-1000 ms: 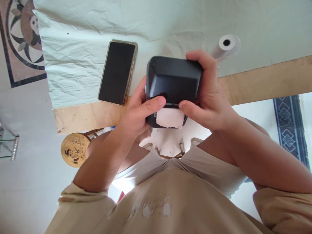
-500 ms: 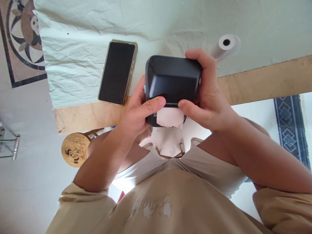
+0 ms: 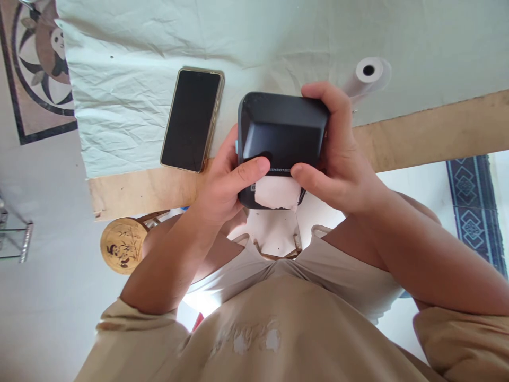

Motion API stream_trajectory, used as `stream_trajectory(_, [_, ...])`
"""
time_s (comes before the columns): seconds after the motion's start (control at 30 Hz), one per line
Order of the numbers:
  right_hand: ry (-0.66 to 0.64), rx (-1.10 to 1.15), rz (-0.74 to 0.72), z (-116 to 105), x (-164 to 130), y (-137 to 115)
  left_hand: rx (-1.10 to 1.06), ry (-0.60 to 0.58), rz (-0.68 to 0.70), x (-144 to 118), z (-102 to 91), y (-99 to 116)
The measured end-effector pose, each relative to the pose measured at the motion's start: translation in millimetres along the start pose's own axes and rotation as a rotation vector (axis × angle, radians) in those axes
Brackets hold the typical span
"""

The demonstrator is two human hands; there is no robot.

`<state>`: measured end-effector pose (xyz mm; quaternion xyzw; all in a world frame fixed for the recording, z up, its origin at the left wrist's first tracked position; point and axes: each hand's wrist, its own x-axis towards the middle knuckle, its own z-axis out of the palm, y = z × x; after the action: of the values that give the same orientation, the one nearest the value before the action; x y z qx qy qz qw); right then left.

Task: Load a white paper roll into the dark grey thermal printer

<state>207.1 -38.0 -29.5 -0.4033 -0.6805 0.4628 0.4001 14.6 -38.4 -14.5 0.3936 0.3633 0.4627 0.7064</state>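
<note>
A black label printer (image 3: 284,135) with rounded corners and small pale lettering is held between my two hands, over the table's near edge. My left hand (image 3: 226,183) grips its left side, thumb lying on the top face near the lettering. Around the right side wraps my right hand (image 3: 338,143), its thumb by the lettering and a finger over the far right corner. A piece of white paper (image 3: 277,192) with a ragged edge sticks out at the printer's near side. The fingers underneath are hidden.
A phone (image 3: 191,121) with a dark screen lies left of the printer on the pale green cloth (image 3: 262,37). To the right stands a white paper roll (image 3: 366,74). Bare wood (image 3: 429,126) runs along the table's near edge. Below left is a round stool (image 3: 124,245).
Almost nothing differs. The view has shifted very slightly; both hands keep the same hold on the label printer.
</note>
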Motion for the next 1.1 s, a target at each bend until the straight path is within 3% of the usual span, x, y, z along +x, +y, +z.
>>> stream_trajectory(0.13, [-0.004,-0.024,-0.008,-1,0,3,-0.024,-0.047,-0.009,2,-0.3,-2])
stream_trajectory(0.4, [0.073,-0.022,0.086,2,-2,-2,-0.045,0.2,-0.107,5,13.6,5])
stream_trajectory(0.53, [0.064,-0.036,0.023,1,-2,-1,-0.034,0.191,-0.129,6,9.5,1])
stream_trajectory(0.7, [0.008,-0.035,-0.023,-3,-2,0,0.011,0.236,-0.023,7,2.2,-4])
stream_trajectory(0.8, [-0.001,-0.031,0.007,-3,-1,-2,-0.027,0.235,-0.079,8,5.7,0])
stream_trajectory(0.97, [0.224,-0.173,-0.067,-4,-2,-7,-0.111,0.053,-0.049,8,9.9,3])
stream_trajectory(1.1, [0.403,-0.178,-0.13,-7,-7,-17,-0.065,-0.008,-0.088,7,1.1,-1])
